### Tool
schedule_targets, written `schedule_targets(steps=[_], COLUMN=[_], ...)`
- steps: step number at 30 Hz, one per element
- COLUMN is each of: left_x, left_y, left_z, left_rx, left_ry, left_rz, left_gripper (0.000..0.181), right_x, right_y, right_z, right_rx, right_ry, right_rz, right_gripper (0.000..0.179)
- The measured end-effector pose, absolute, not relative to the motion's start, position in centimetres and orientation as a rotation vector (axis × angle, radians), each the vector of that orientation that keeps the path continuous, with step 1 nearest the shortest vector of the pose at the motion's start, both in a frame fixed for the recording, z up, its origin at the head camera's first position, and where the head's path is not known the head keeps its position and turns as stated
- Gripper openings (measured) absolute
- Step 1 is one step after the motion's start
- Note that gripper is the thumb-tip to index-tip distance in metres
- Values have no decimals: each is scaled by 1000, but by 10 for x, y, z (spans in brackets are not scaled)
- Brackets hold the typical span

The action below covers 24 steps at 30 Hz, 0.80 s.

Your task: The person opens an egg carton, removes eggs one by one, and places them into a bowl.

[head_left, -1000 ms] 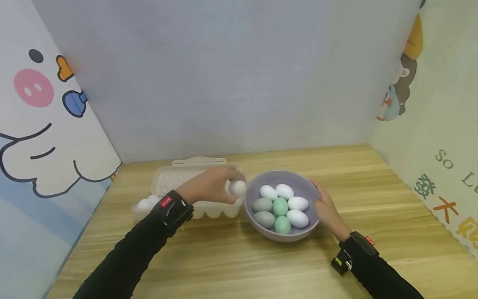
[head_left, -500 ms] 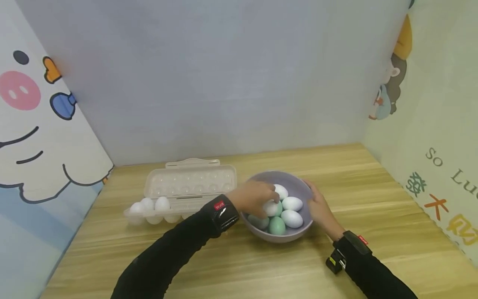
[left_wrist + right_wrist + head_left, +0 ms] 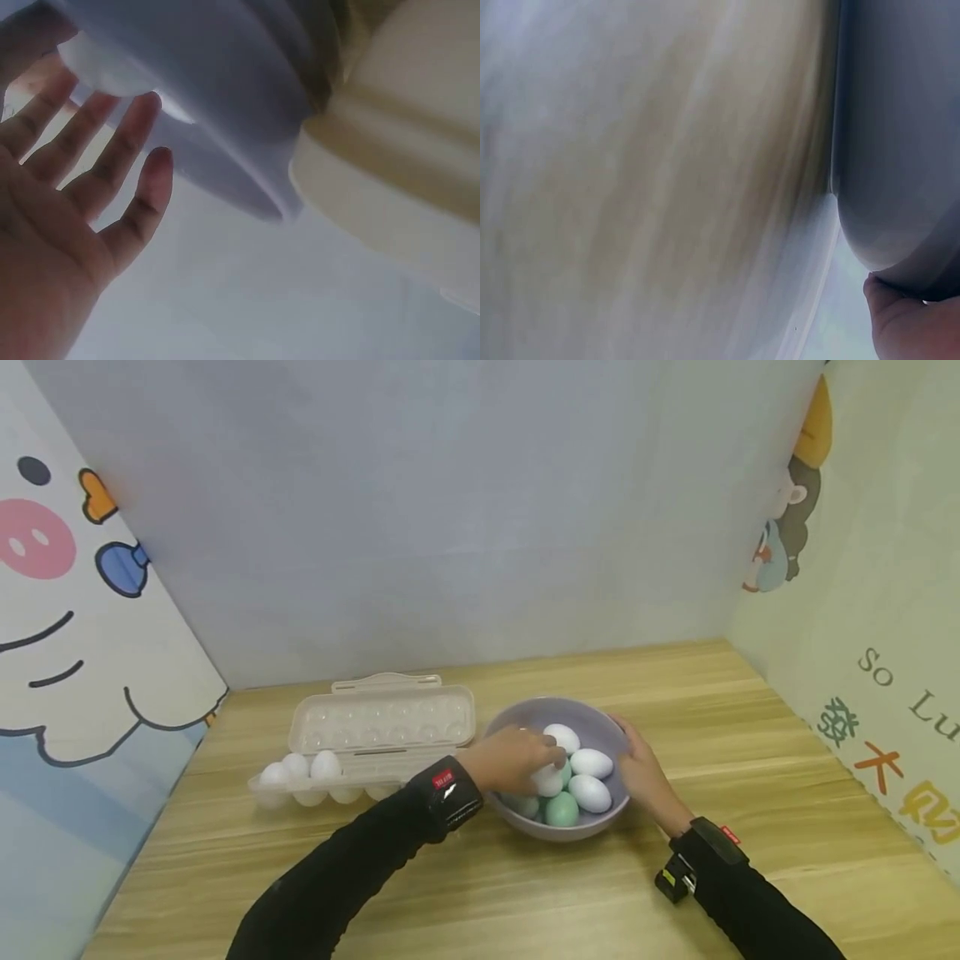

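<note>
My left hand (image 3: 512, 762) reaches over the left rim of a purple-grey bowl (image 3: 517, 822) and pinches a white egg (image 3: 549, 780) low among the other eggs. In the left wrist view, the thumb and fingertips meet the pale egg (image 3: 105, 67), while the little finger stays off it. White eggs (image 3: 590, 793) and green eggs (image 3: 562, 809) lie in the bowl; my left hand covers part of them. At the right side, my right hand (image 3: 647, 777) grips the bowl's rim. Its thumb (image 3: 885, 300) presses against the bowl wall (image 3: 900, 150) in the right wrist view.
An open clear plastic egg carton (image 3: 405, 764) stands left of the bowl, with several white eggs (image 3: 326, 766) at its left end. Its lid (image 3: 382, 718) lies back toward the grey wall (image 3: 450, 527). The wooden table (image 3: 465, 902) meets printed side panels left and right.
My left hand has carried the white egg rightward from over the carton into the bowl, then stayed there over the last half second. My right hand has kept its grip on the rim.
</note>
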State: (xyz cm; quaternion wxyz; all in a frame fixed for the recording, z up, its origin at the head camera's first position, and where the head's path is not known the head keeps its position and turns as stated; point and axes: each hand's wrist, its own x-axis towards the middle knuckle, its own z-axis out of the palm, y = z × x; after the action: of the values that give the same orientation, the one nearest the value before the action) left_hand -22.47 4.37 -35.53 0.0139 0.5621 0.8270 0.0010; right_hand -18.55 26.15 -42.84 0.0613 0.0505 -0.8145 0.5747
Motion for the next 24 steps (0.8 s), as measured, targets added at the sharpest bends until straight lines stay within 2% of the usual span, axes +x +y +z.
schedule_targets(steps=[5,10,14,19,24], left_x=[-221,-227,-231,-241,-256], left_y=[10,-52,-112,-178,-217], left_z=[-334,-312,-302,-309,-335], left_rx=[1642,1568,1317,940,674], left_ry=[2647,2793,2897,2859,2726], left_rz=[131,199,145,87,170], left_gripper=[35,29,30,30,35], right_x=[-185,-183,-183,-184,-184], right_y=[259,262,264,265,260], right_z=[-428,-424,-422,-423,-424], right_rx=[146,124,131,138,146], right_ry=[-2509,-2539,-2521,-2524,-2520], right_rz=[1724,1716,1727,1718,1747], right_gripper=[61,61,61,61,62])
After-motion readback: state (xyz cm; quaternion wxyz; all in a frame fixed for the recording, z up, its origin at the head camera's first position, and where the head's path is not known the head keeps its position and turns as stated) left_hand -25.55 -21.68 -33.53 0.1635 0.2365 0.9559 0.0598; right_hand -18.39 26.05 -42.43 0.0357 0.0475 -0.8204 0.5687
